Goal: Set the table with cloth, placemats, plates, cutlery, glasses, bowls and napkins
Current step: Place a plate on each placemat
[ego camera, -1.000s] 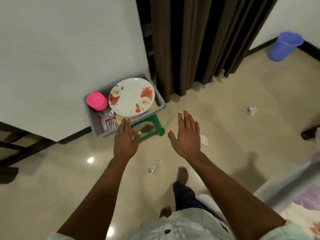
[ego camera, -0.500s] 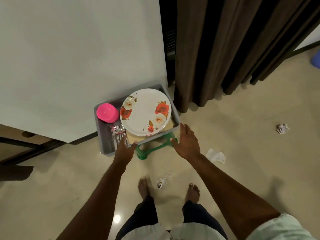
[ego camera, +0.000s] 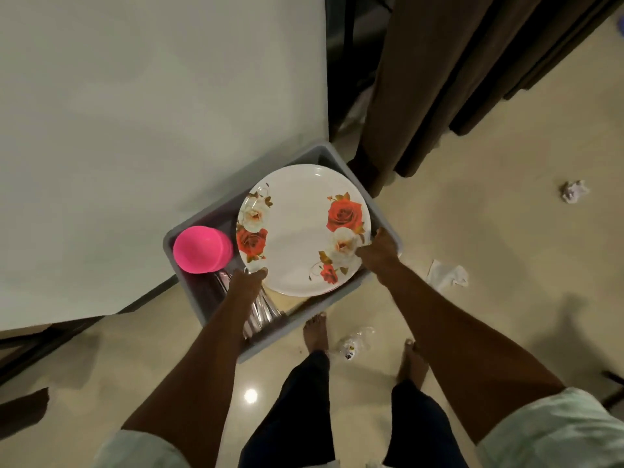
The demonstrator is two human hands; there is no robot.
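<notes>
1. Both hands have come forward from the tub's near edge onto the floral plate [ego camera: 297,231]
2. Left hand [ego camera: 248,282] and right hand [ego camera: 378,253] pinch its opposite rims
3. Plate sits between them in the grey tub [ego camera: 385,214], pink bowl [ego camera: 201,249] beyond the left hand

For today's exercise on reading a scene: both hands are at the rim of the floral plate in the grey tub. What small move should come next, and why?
Probably lift the floral plate straight up. The left hand and right hand already hold opposite edges, and it lies in the grey tub close beside the pink bowl.
</notes>
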